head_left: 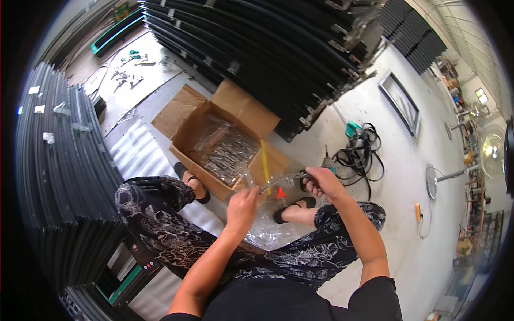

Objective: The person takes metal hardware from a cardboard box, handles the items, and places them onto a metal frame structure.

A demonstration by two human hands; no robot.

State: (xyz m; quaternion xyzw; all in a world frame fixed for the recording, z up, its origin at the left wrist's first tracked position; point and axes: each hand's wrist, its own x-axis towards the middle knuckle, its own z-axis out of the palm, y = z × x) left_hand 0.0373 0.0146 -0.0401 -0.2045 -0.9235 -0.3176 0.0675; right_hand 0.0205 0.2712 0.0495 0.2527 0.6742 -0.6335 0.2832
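Between my hands is a slender, shiny metal fitting [282, 178], held over the near right edge of an open cardboard box [179, 152]. My left hand [243, 208] pinches its left end, where clear plastic seems to cling. At the other end, my right hand [323, 184] has its fingers closed around the fitting near a dark tip. The exact kind of fitting is too small to make out. Inside the box lie several similar metal pieces [230, 155] in clear plastic. Crumpled clear plastic [273, 232] lies on the floor between my legs.
Stacks of black frame bars rise at the left [64, 144] and beyond the box [257, 53]. A coiled black cable [367, 152] and a power drill [328, 160] lie right of the box. A yellow strap [265, 163] and an orange-red piece [280, 193] are near my right foot.
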